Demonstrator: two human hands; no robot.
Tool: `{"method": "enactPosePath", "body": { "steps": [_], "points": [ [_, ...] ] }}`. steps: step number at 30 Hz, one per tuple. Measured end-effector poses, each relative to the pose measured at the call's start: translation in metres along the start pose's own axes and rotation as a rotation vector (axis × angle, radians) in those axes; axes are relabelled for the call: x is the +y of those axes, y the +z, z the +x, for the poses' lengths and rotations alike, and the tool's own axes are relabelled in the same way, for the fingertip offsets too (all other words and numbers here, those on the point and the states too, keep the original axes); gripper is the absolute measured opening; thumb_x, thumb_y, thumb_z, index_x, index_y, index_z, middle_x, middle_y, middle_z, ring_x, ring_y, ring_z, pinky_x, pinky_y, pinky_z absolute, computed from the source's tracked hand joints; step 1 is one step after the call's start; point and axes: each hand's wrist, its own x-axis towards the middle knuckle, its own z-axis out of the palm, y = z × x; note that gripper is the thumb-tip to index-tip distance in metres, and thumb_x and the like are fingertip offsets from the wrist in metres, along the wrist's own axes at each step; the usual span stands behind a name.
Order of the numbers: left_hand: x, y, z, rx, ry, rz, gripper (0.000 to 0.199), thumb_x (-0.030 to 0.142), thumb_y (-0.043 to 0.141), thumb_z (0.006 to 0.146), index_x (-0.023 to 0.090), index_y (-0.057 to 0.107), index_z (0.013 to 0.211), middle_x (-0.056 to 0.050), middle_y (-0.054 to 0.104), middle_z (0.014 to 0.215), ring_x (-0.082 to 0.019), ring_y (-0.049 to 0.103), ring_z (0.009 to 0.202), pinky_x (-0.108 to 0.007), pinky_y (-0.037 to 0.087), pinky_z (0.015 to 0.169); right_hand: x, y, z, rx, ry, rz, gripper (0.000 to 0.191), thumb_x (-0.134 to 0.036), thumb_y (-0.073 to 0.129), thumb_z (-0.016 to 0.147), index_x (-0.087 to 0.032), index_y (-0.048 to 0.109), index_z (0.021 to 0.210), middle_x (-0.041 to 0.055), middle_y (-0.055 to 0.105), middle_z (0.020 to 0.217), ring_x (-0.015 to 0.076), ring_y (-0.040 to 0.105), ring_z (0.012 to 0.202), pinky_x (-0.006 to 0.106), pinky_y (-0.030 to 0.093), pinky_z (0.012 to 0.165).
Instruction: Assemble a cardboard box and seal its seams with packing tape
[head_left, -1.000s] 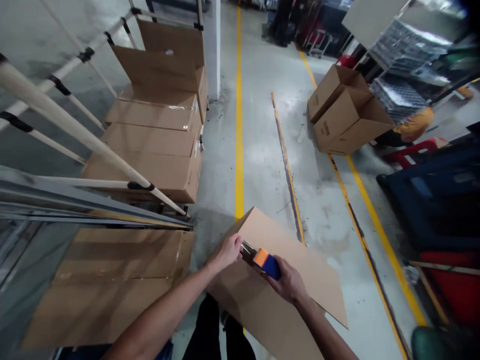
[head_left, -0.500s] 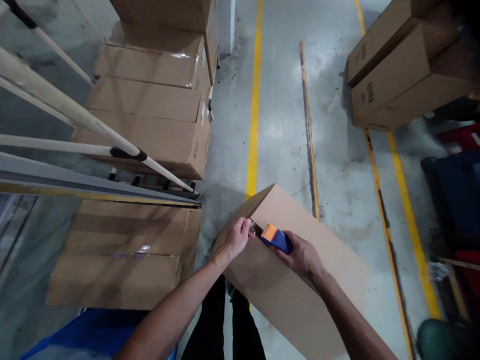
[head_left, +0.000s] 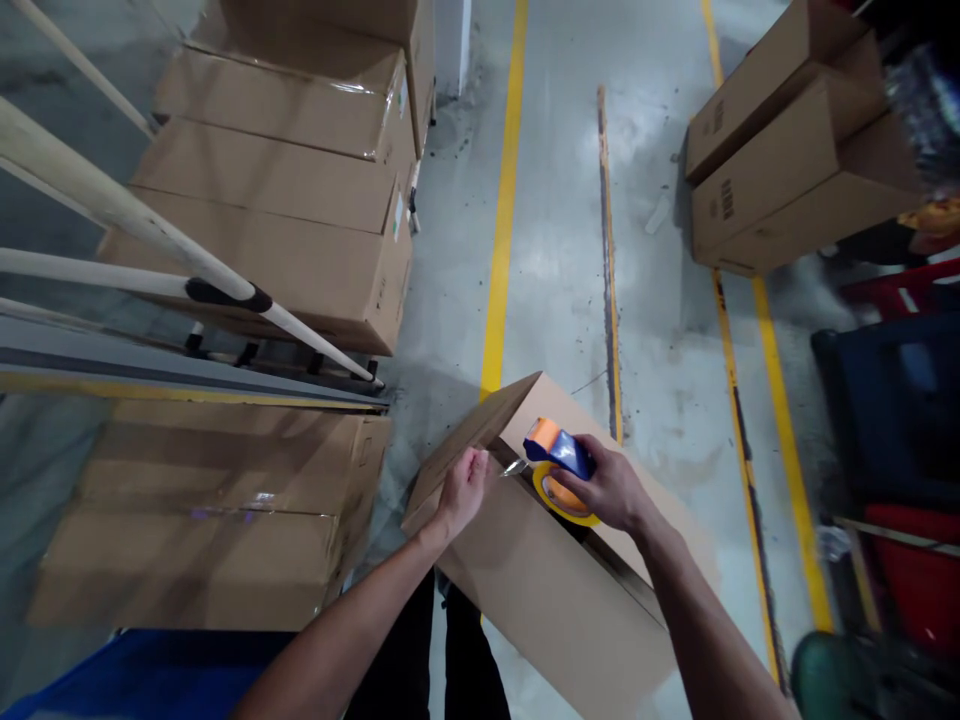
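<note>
A tall cardboard box (head_left: 555,600) stands before my legs, its top flaps nearly together with a dark gap between them. My right hand (head_left: 611,485) grips a blue and orange tape dispenser (head_left: 562,450) with a yellow-edged roll, just above the gap. Clear tape (head_left: 515,467) stretches from the dispenser toward my left hand (head_left: 466,487). The fingers of my left hand are pinched on the tape's end, over the box's near left part.
Stacked cartons (head_left: 255,220) lie at the left behind white poles (head_left: 165,235). Another carton (head_left: 210,530) is at lower left above blue material (head_left: 157,670). Open boxes (head_left: 772,190) stand at upper right. A green round object (head_left: 832,675) is at lower right.
The dispenser has tilted, so its yellow roll now shows. My left hand has moved slightly left and down, away from the dispenser, and the gap between the flaps looks wider.
</note>
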Motion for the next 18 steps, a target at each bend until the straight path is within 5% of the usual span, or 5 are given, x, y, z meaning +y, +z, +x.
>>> {"method": "enactPosePath", "body": {
  "steps": [7,10,15,18],
  "points": [
    [-0.006,-0.012,0.013,0.039,-0.032,-0.011,0.046,0.061,0.036,0.099,0.021,0.055,0.084,-0.005,0.069,0.083,-0.018,0.068,0.075,-0.03,0.054,0.073,0.032,0.077,0.003,0.079,-0.007,0.052,0.054,-0.056,0.063,0.081,-0.018,0.057,0.12,0.0064,0.071,0.095,0.0207,0.066,0.081,0.032,0.049,0.073],
    [-0.018,-0.008,0.023,0.012,-0.086,-0.001,0.046,0.059,0.034,0.099,0.02,0.055,0.088,-0.007,0.072,0.086,-0.018,0.07,0.072,-0.03,0.053,0.067,0.037,0.091,0.002,0.141,0.019,0.044,0.055,-0.058,0.062,0.082,-0.018,0.057,0.119,0.0063,0.071,0.093,0.0203,0.066,0.078,0.031,0.05,0.072],
    [-0.014,0.006,0.01,0.018,-0.117,0.104,0.039,0.05,0.034,0.101,0.021,0.061,0.101,-0.01,0.073,0.102,-0.021,0.069,0.092,-0.034,0.052,0.084,0.054,0.105,-0.009,0.157,-0.081,-0.018,0.06,-0.06,0.059,0.081,-0.018,0.057,0.124,0.011,0.073,0.104,0.0243,0.07,0.086,0.035,0.054,0.075],
    [-0.002,0.012,-0.009,0.014,-0.158,0.229,0.034,0.045,0.044,0.098,0.021,0.067,0.099,-0.011,0.073,0.093,-0.027,0.068,0.087,-0.04,0.051,0.08,0.057,0.119,-0.023,0.279,-0.003,-0.134,0.073,-0.075,0.061,0.07,-0.018,0.065,0.116,0.0163,0.073,0.09,0.0313,0.068,0.071,0.041,0.05,0.056]
  ]
}}
